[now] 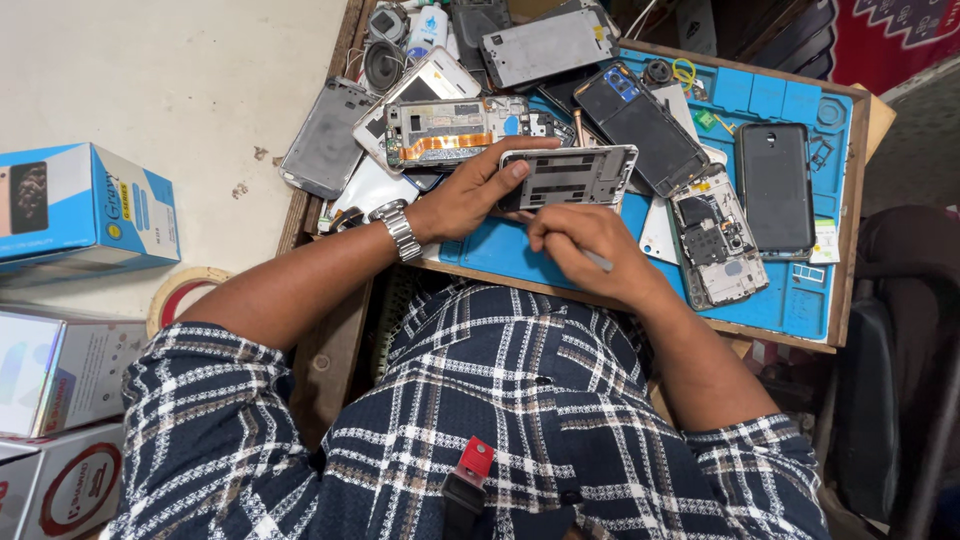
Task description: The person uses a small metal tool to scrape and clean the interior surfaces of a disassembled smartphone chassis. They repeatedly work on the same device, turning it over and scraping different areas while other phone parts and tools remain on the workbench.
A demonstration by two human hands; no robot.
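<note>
We hold a silver phone frame [568, 177] over the blue repair mat [790, 300], our left hand [470, 195] closed around its left end. Just below the frame, our right hand [590, 250] pinches a slim metal tool [598, 261]. A black back cover [775, 187] lies right of the frame.

This is a small phone repair workshop. A wooden counter [300, 215] carries a blue repair mat [790, 300] with moulded compartments, crowded with opened phones: bare metal frames [545, 45], a dark back cover [775, 185], an exposed circuit board with an orange ribbon cable [445, 135], and a gutted phone body [715, 240] (its innards plainly visible). Boxed goods [85, 205] sit stacked on the floor at the left beside a roll of tape [180, 295], the sort of stock such a stall keeps.
</note>
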